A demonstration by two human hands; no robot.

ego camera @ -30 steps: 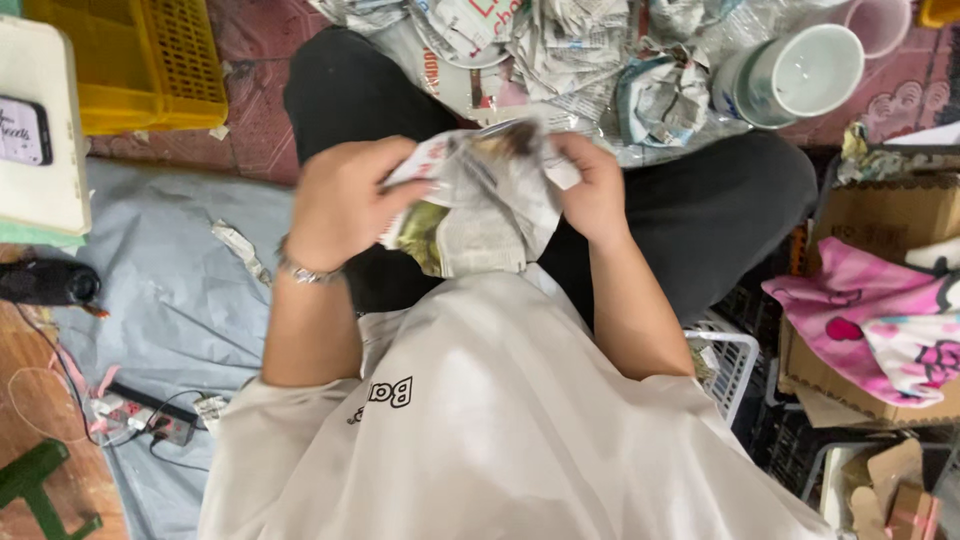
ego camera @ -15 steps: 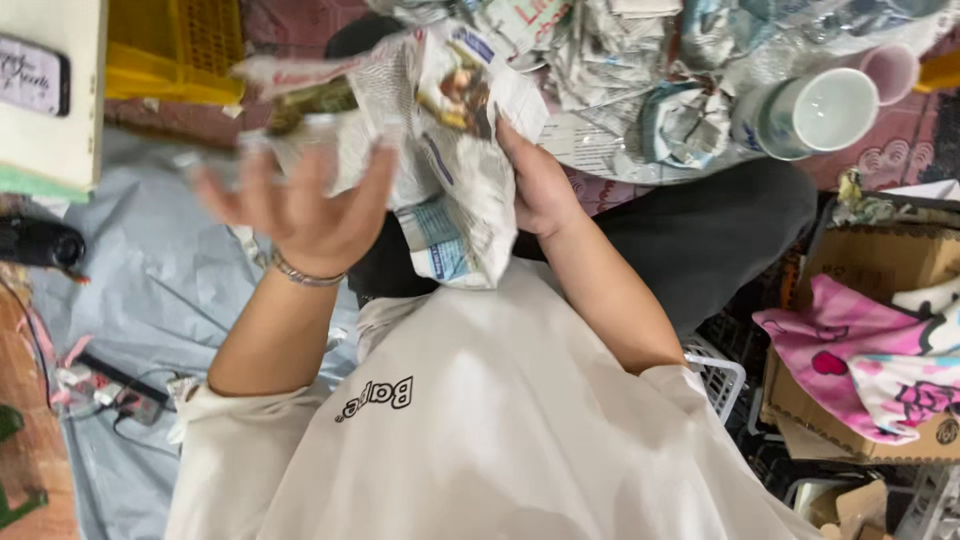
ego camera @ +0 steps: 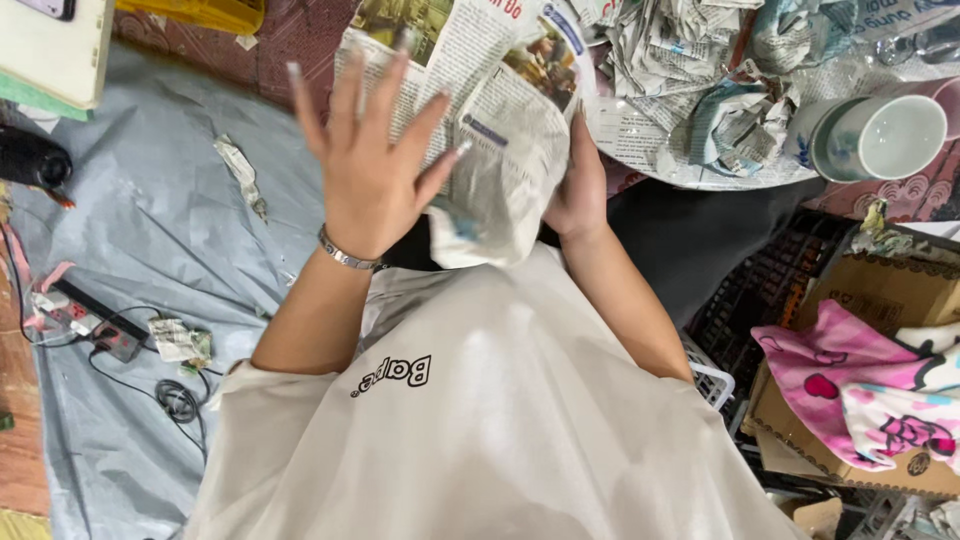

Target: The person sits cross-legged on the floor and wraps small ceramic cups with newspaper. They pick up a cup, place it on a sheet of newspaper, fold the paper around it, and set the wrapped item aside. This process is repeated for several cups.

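My left hand (ego camera: pixel 375 170) is raised with its fingers spread wide, the palm flat against a sheet of newspaper (ego camera: pixel 500 110) that is wrapped around a bundle. A silver bracelet sits on that wrist. My right hand (ego camera: pixel 580 190) grips the same bundle from the right side, its fingers mostly hidden behind the paper. What is inside the wrapping cannot be seen. The bundle is held above my lap, over my pale shirt.
Crumpled newspapers (ego camera: pixel 700 80) and a white cup (ego camera: pixel 885 135) lie at the top right. A cardboard box (ego camera: pixel 860 300) with pink cloth (ego camera: pixel 870 390) stands at the right, beside a black crate (ego camera: pixel 760 290). A grey sheet (ego camera: pixel 150 230) with a power strip (ego camera: pixel 85 320) covers the floor at left.
The newspaper bundle has gone from my lap up and forward. My left hand let go of the paper's edge, spread its fingers and now lies flat on the sheet.
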